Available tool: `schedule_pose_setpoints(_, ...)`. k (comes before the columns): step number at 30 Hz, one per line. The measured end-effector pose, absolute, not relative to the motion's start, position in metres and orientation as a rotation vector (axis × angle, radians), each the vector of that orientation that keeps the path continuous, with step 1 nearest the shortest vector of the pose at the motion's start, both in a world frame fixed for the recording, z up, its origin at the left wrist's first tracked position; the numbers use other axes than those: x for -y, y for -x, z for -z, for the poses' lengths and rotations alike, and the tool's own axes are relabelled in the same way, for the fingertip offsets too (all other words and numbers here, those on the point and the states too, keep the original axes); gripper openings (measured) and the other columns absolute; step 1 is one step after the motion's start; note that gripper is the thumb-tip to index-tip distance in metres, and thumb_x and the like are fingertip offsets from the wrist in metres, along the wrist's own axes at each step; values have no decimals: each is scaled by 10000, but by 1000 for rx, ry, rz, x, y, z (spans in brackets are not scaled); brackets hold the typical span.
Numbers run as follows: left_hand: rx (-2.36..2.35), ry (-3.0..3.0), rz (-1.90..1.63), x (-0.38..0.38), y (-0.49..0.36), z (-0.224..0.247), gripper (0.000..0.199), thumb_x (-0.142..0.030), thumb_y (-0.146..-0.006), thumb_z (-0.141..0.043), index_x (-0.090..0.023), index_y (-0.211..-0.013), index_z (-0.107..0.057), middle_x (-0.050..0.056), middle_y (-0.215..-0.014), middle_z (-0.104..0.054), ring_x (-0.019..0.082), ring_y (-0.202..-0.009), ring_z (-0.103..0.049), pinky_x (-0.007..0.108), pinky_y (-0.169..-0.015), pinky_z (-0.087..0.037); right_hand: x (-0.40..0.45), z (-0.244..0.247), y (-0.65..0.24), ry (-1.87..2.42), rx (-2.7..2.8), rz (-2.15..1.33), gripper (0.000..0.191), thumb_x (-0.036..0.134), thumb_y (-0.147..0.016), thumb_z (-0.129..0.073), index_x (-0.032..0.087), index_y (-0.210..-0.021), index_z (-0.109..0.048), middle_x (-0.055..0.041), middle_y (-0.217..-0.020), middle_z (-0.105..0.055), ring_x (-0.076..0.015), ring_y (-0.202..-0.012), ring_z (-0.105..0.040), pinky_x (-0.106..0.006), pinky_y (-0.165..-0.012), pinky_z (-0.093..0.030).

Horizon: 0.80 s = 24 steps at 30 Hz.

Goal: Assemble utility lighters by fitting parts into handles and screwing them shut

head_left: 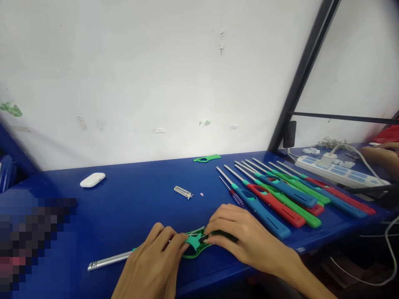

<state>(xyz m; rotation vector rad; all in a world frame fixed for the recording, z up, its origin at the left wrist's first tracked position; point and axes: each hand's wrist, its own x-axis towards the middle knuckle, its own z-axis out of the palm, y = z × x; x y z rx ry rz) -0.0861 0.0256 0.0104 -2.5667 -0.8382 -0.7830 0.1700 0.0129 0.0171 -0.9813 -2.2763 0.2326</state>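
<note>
A long-nosed gas lighter lies at the table's front, its green handle shell (191, 254) opened and its silver barrel (110, 261) pointing left. Over the barrel end of the handle is my left hand (152, 259), fingers closed on the lighter beside the teal trigger (193, 241). My right hand (238, 232) pinches a small black part (203, 238) at the inside of the handle, thumb and forefinger together. My right fingers hide the rear of the handle. Beyond my hands lie a clear fuel tank (183, 192), a tiny pinkish piece (201, 194) and another green shell half (207, 158).
Several assembled lighters (264, 211) in blue, red and green lie at right, beside a screwdriver (236, 197). A white earbud case (92, 180) sits at left. Behind the black post (299, 79) are a power strip (343, 171), a phone (289, 134) and another person's hand (382, 158).
</note>
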Motion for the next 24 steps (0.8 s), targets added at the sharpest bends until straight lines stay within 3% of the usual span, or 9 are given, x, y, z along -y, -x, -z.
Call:
schedule_pose_setpoints(12,840,2607,989,-28,82,-1,297,-47,-1037,-428,-202,-976,-675,4,-765,-685,199,-660,-625,318,-577,-507,-15,-15,-169,886,2270,-185,170,312,-1079,-635,184,-1037,-739,-37,-949,-763,-174,-850,-659,-320,-810,-488)
schedule_pose_setpoints(19,860,2643,916,-28,86,2,403,53,-948,-411,-212,-1105,-671,-9,-799,-667,196,-687,-614,310,-559,-493,-15,-19,-167,861,2273,-176,289,358,-1101,-579,175,-936,-730,-18,-847,-730,-152,-771,-631,-301,-778,-473)
schedule_pose_setpoints(24,836,2651,894,-27,89,-3,482,64,-924,-399,-232,-1191,-670,-5,-895,-726,200,-755,-634,279,-564,-532,-15,-17,-169,884,2269,-165,257,358,-1078,-628,171,-945,-744,-17,-860,-727,-154,-805,-650,-295,-778,-464)
